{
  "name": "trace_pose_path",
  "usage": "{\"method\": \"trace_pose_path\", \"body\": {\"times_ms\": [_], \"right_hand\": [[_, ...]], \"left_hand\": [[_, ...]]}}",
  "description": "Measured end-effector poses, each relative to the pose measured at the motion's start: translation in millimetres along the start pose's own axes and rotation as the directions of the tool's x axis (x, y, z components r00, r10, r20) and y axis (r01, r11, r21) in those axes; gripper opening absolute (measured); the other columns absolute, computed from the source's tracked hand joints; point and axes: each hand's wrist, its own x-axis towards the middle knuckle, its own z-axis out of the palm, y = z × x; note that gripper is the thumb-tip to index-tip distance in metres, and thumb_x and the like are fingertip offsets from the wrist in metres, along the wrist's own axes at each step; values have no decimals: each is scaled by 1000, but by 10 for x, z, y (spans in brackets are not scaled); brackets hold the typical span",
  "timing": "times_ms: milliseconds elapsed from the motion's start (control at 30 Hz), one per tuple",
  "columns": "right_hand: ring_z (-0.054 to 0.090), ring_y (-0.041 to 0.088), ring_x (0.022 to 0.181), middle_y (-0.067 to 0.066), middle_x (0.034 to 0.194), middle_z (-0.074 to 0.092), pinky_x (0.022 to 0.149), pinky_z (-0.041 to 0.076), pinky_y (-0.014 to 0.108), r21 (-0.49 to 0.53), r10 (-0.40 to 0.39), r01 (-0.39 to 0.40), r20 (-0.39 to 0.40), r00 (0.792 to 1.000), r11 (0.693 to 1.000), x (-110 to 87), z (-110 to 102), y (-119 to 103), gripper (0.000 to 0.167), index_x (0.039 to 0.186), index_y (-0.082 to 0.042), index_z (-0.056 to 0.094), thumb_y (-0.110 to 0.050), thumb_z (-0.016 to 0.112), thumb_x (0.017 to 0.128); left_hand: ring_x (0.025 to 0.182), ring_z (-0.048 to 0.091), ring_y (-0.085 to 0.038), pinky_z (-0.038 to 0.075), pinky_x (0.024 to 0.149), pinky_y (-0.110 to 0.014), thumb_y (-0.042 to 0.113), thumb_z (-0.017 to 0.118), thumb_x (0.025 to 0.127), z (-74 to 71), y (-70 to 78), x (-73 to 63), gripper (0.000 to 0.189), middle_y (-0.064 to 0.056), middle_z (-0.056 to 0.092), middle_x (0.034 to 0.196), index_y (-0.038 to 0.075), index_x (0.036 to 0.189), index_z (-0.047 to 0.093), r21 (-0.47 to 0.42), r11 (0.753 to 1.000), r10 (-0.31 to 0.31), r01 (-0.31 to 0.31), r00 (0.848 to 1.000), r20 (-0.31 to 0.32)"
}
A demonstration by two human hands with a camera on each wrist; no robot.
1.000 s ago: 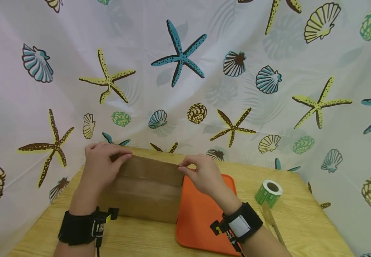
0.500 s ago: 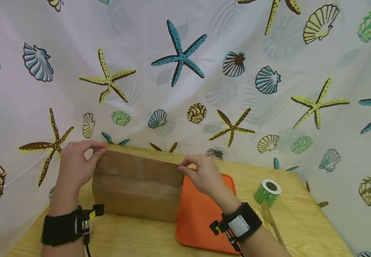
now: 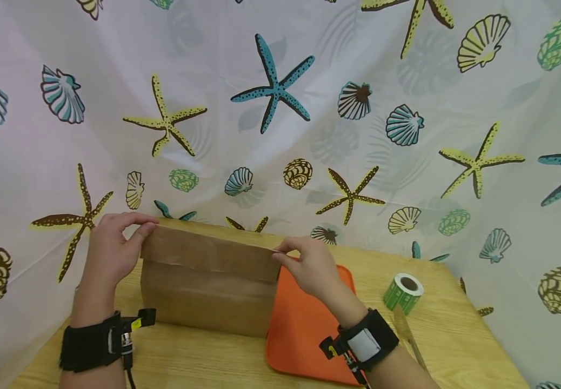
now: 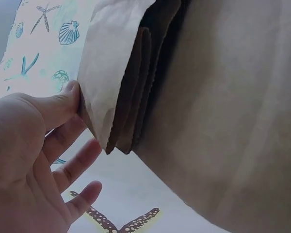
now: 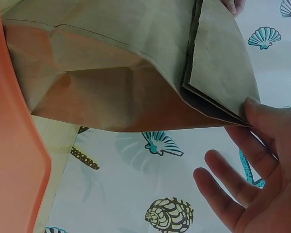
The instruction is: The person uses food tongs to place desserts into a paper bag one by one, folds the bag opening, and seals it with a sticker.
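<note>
A brown paper bag [image 3: 207, 297] stands on the table, its top folded over toward me into a flap [image 3: 212, 254]. My left hand [image 3: 112, 251] pinches the left end of the fold between thumb and fingers. At the right end, my right hand [image 3: 309, 265] pinches the folded edge the same way. In the left wrist view, the layered, jagged edges of the flap [image 4: 111, 73] hang beside the thumb. The right wrist view shows the bag's creased side [image 5: 111, 97], with the thumb on the flap's corner. What is inside the bag is hidden.
An orange tray [image 3: 305, 335] lies right of the bag, partly under my right forearm. Farther right stands a roll of green labels [image 3: 403, 293], with a wooden-looking utensil [image 3: 407, 332] leaning near it. A shell-patterned curtain [image 3: 280, 135] hangs behind the table [image 3: 202, 356].
My left hand has slid left along the fold to the bag's left end and pinches there. The right hand has stayed at its corner. The head view has shifted slightly.
</note>
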Motion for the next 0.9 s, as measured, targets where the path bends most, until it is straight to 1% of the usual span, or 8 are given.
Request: {"method": "trace_pose_path", "body": {"times_ms": [67,133,300,400,533,700,767,900], "right_hand": [[66,15,84,-6,94,78,74,52,34,2,6,-6,4,1000,1000,-14,-18,31,5,95,-23,80,-27,78,95],[67,15,85,-6,97,79,73,52,32,4,10,-10,11,1000,1000,-24,-47,66,7,99,-24,81,-28,77,95],[73,18,97,-4,107,80,76,58,34,5,44,-44,27,999,999,-61,-233,224,18,113,-22,80,-29,75,97],[74,22,96,-1,109,80,79,59,40,-30,70,-70,17,997,997,-99,-431,413,21,116,-20,79,-29,74,98],[75,27,96,3,107,81,80,59,45,-116,111,-114,-32,993,987,-197,-757,727,21,115,-17,80,-29,73,99],[74,30,89,9,103,81,68,54,38,-188,196,-211,-96,976,959,-398,-1150,1060,22,115,-14,79,-27,71,100],[73,32,89,12,105,80,68,54,39,-207,228,-246,-108,968,947,-478,-1264,1163,23,117,-12,78,-27,69,101],[73,35,94,15,108,79,76,58,50,-232,279,-297,-106,954,926,-610,-1384,1323,26,118,-10,78,-27,68,102]], "left_hand": [[122,53,-44,42,94,-65,20,64,104,18,30,2,21,-22,70,120,6,114,77,3,1000,0,0,1000,-4],[121,55,-43,43,93,-64,20,65,104,35,63,6,21,-22,71,121,6,114,77,13,1000,2,-2,1000,-8],[118,55,-45,44,92,-65,19,65,104,49,124,36,21,-24,72,121,6,115,77,47,999,12,-11,1000,-19],[120,55,-48,43,94,-68,17,65,104,37,148,55,20,-26,71,121,5,115,77,59,998,28,-26,999,-31],[121,54,-50,41,98,-68,15,68,101,12,201,53,18,-27,72,116,5,113,78,67,996,68,-63,996,-62],[120,53,-50,38,99,-68,13,72,98,9,306,14,15,-25,71,113,5,109,78,59,991,125,-120,989,-83],[121,52,-50,35,102,-71,14,73,97,16,358,-10,14,-25,72,114,5,108,78,48,989,141,-138,986,-89],[121,53,-51,32,105,-76,15,77,94,35,503,-55,14,-24,73,113,6,105,79,37,979,202,-199,973,-113]]}}
